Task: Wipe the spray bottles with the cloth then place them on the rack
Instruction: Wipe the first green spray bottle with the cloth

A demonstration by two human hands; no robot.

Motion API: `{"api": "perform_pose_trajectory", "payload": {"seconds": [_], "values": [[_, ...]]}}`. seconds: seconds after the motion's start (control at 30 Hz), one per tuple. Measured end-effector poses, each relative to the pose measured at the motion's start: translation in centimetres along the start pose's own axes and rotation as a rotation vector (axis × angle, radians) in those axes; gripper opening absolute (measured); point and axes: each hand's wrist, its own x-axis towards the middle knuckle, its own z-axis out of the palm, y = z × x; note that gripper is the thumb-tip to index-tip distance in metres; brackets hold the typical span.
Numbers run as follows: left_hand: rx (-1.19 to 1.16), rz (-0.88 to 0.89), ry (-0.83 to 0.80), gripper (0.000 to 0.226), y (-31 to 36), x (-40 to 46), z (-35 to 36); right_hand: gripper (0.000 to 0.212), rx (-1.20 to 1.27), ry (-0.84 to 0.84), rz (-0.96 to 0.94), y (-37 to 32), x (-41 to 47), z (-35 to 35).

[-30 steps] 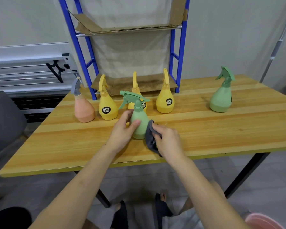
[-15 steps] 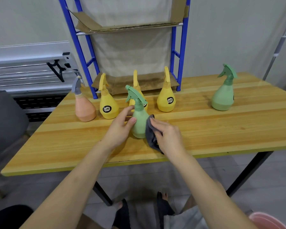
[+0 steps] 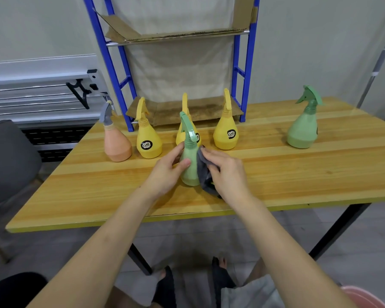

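Six spray bottles are seen standing upright on the wooden bench; the one being worked on, a pale green bottle, is set near the middle of the bench, toward the front edge, with its green trigger head turned toward 11 o'clock. The left hand is curled round the left side of this bottle, the thumb laid across its front and the fingers wrapped behind; the bottle is thus gripped and steadied. The right hand is closed on a dark grey cloth, which is pressed against the bottle's right flank; part of the cloth is left hanging down to the bench at 5 o'clock of the bottle.

Behind the held bottle, at 12 o'clock, a yellow bottle is partly hidden by it; a second yellow bottle is placed at 10 o'clock and a third yellow bottle at 1 o'clock, both bearing a dark round label. A salmon-pink bottle with a grey trigger is set just beside the second yellow one, at its 9 o'clock. Another green bottle is stood well apart at 2 o'clock, near the right end of the bench.

A blue-framed rack is positioned at the far edge of the bench; its shelves are lined with brown cardboard, and no bottle is seen on it. A grey chair is glimpsed at 9 o'clock, beyond the bench's left end.
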Motion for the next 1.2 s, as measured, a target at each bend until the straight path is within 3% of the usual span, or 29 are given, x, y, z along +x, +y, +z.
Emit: {"api": "perform_pose_trajectory", "payload": {"seconds": [0.1,0.4,0.53,0.63,0.77,0.87,1.03,1.2], "values": [[0.008,-0.033,-0.012,0.056,-0.2,0.1,-0.2,0.022,-0.132,-0.105,0.002,1.9,-2.0,-0.5],[0.008,-0.069,-0.026,0.056,0.3,-0.2,-0.1,0.037,-0.142,-0.271,0.092,1.0,-3.0,-2.2],[0.025,-0.068,-0.007,0.055,0.6,-0.3,0.3,0.07,-0.286,-0.365,0.114,0.4,-4.1,-2.5],[0.054,-0.114,0.154,0.07,0.8,-0.2,1.1,0.087,-0.356,-0.436,0.121,0.5,-5.0,-2.4],[0.173,-0.094,0.308,0.067,1.7,0.5,2.4,0.068,-0.366,-0.408,0.068,0.8,-5.5,-2.4],[0.169,-0.101,0.332,0.066,2.1,0.9,2.5,0.057,-0.379,-0.404,0.047,0.8,-5.8,-2.6],[0.204,-0.053,0.215,0.056,2.6,1.2,2.0,0.049,-0.369,-0.394,0.058,0.9,-5.4,-2.6],[0.077,-0.032,0.081,0.04,2.8,0.7,0.7,0.048,-0.327,-0.381,0.096,1.0,-5.2,-2.5]]}}
